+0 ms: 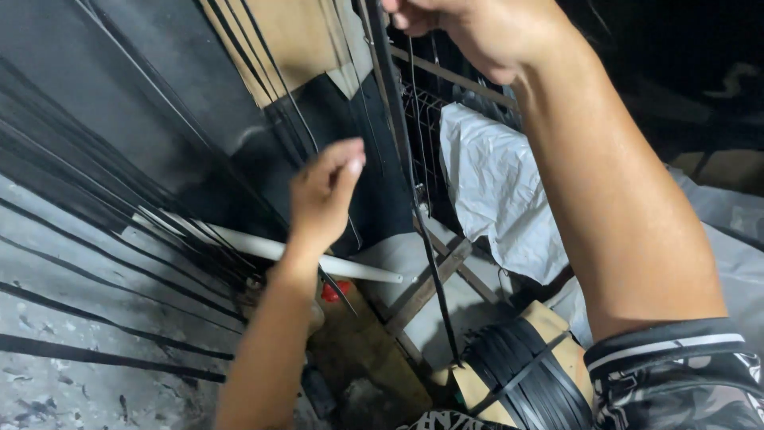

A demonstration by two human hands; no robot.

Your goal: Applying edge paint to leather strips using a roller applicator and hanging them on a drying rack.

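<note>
- Black plastic strap (414, 199), thin and flat, hangs from the right hand (469, 32) at the top edge of the view down toward the coil of the same strap (529, 374) at the bottom.
- Its long axis runs nearly vertical, leaning slightly right as it descends.
- It looks light, limp along its length yet springy, and probably slick; a pinch across the flat faces likely holds best.
- The right hand's fingers are curled closed around the strap's upper part.
- The left hand (322, 199) is raised with fingers loosely together among more black strands (263, 72); whether it pinches one I cannot tell.
- A white pipe (350, 269) lies behind the left wrist.
</note>
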